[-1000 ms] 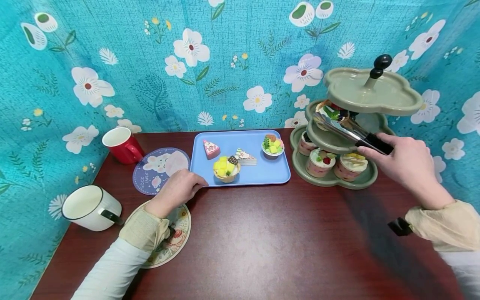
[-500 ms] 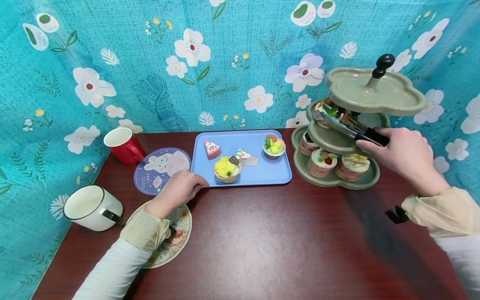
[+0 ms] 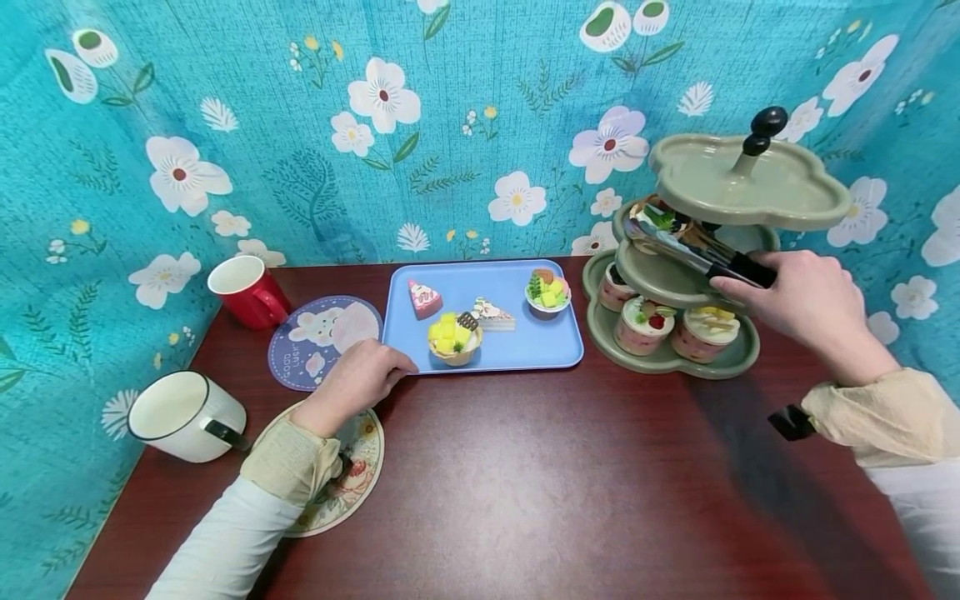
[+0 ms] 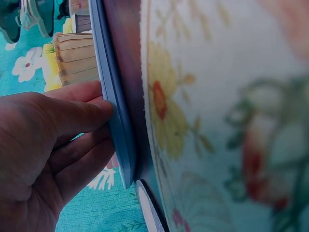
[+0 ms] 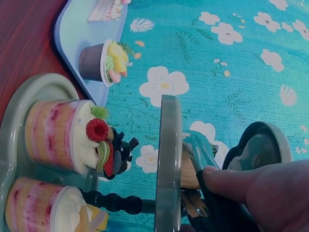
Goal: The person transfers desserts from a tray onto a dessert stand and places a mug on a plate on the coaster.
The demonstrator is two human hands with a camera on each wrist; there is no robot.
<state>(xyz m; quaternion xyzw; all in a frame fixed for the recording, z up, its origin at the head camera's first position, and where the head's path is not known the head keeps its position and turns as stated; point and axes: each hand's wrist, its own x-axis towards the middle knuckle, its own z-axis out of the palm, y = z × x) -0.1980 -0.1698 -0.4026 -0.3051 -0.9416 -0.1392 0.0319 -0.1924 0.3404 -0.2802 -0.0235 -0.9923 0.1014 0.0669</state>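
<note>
My left hand (image 3: 358, 379) pinches the near left corner of the blue tray (image 3: 517, 354); in the left wrist view, the thumb and fingers (image 4: 94, 111) take its rim from both sides. On the tray sit a mango tart (image 3: 454, 337), a pink cake slice (image 3: 425, 300), a white cake slice (image 3: 492, 315) and a fruit cup (image 3: 547, 292). My right hand (image 3: 806, 296) grips black-handled metal tongs (image 3: 742, 271). Their tips are at a fruit-topped tart (image 3: 658, 218) on the middle tier of the green stand (image 3: 795, 196), partly hidden under the top tier.
Several dessert cups, one with a raspberry (image 3: 645, 323), stand on the stand's bottom tier. At left are a red mug (image 3: 243, 292), a white mug (image 3: 183, 417), a bunny mat (image 3: 300, 333) and a floral round mat (image 3: 360, 467) under my left forearm. A flowered curtain (image 3: 450, 125) hangs behind.
My right hand and the tongs' handles have shifted slightly up and left, the tips still at the tart. The left hand stays on the tray's corner.
</note>
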